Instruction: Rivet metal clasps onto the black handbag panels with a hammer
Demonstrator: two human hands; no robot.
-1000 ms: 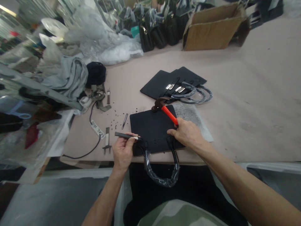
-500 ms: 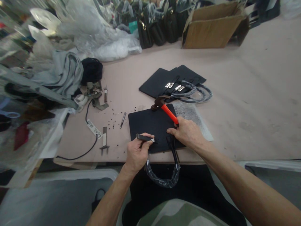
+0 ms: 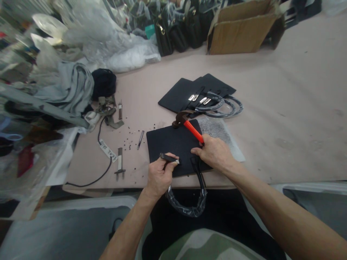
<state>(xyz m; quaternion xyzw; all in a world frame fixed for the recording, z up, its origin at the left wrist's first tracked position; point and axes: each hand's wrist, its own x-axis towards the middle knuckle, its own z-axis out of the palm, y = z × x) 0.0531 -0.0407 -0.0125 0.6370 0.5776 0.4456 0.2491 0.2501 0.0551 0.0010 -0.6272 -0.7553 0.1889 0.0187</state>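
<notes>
A black bag panel (image 3: 162,139) lies flat at the table's front edge. Its handle (image 3: 187,210), wrapped in clear film, hangs over that edge toward my lap. My left hand (image 3: 160,175) pinches a short dark metal punch (image 3: 168,157), tilted, with its lower end at the panel near the left handle end. In my right hand (image 3: 214,150) is a claw hammer, gripped by its orange handle (image 3: 193,130). The dark hammer head (image 3: 181,118) is over the panel's far edge; I cannot tell whether it touches.
More black panels (image 3: 176,95) with metal fittings and wrapped handles lie beyond. Left of the work are a thin metal rod (image 3: 140,140), a pronged tool (image 3: 120,164), a cord and scattered black bits. A cardboard box (image 3: 238,36), black bags and plastic wrap line the back.
The punch in my left hand has tipped a little more upright and shifted slightly right. My right hand keeps its grip on the hammer. The whole view has moved slightly.
</notes>
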